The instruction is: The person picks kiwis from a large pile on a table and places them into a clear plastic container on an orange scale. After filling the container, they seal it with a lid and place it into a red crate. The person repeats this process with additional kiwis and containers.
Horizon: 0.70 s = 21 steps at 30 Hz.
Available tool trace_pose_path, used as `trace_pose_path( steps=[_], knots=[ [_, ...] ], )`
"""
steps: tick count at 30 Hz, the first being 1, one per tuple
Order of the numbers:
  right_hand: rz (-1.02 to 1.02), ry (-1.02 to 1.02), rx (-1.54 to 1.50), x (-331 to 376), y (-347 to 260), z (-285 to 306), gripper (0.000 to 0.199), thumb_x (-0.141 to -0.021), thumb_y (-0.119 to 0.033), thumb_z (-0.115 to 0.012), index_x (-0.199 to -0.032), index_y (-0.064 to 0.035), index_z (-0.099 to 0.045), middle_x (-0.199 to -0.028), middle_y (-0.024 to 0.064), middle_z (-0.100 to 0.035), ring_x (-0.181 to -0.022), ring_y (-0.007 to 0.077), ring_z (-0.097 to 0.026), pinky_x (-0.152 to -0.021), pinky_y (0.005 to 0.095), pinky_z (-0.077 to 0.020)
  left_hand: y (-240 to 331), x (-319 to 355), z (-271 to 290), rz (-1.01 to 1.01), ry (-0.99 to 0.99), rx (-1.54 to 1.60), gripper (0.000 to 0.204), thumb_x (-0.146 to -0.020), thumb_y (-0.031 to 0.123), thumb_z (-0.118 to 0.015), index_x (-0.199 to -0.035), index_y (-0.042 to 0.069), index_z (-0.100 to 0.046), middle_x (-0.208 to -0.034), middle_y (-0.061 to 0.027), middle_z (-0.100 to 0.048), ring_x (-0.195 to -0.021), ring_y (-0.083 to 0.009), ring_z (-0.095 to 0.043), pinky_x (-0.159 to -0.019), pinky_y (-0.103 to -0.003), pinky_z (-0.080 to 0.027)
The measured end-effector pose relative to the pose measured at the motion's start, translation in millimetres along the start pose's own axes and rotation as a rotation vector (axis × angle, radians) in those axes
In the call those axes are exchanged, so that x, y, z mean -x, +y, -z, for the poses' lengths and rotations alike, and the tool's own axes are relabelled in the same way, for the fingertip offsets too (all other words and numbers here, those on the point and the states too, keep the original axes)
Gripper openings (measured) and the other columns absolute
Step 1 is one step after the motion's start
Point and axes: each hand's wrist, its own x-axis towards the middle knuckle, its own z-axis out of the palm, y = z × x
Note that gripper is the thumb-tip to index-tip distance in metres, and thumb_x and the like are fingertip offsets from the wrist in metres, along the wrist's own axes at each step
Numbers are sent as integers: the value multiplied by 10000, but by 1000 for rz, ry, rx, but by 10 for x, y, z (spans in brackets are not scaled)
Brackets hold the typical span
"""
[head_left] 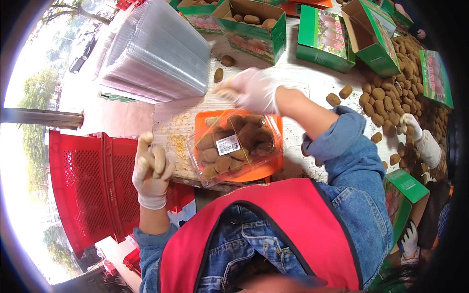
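A clear plastic clamshell box [222, 168] of brown kiwifruit sits tilted on an orange tray [277, 168]. A white label [227, 145] with a square code is on its lid, and a thin yellow rubber band [238, 136] runs across it. My right hand [251, 90], in a whitish glove, is just above the box's far edge; its fingers are smeared by motion, so what they hold is unclear. To the left of the box, my gloved left hand [152, 171] is raised, fingers partly bent and apart, nothing visible in it. Loose yellow rubber bands [180, 139] lie between it and the box.
A tall stack of clear plastic boxes [156, 53] stands far left. Red crates [93, 185] are beside my left hand. Green cartons [325, 41] line the back. Loose kiwifruit [391, 100] pile up at right, where other people's gloved hands [412, 126] appear.
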Motion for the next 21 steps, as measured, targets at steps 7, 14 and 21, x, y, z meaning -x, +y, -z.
trace_pose_path(
  steps=[7,14,21],
  knots=[
    [-343,-374,337,306,954,-2,717,-698,-493,-905,-1218,-52,-682,-968,95,-759,-822,257,-730,-744,372,-560,-93,192,963,627,471,-1116,201,-957,120,-666,-1009,-48,-761,-742,-14,-627,-609,-45,-484,-517,-205,-373],
    [-576,-799,-477,344,1303,-269,447,-879,-314,-809,-1206,-64,-636,-944,24,-741,-689,108,-679,-589,268,-490,-684,-491,1743,911,375,-1433,294,-896,225,-709,-1072,-2,-770,-907,-172,-767,-820,-213,-706,-753,-355,-549],
    [-402,-9,-755,1378,1002,-988,649,-1001,-329,-628,-1530,-24,-408,-1318,144,-608,-1177,203,-592,-1003,337,-483,-1056,136,1726,522,329,-1265,276,-951,87,-640,-1210,48,-727,-1031,-176,-756,-971,-239,-717,-868,-377,-555]
  ],
)
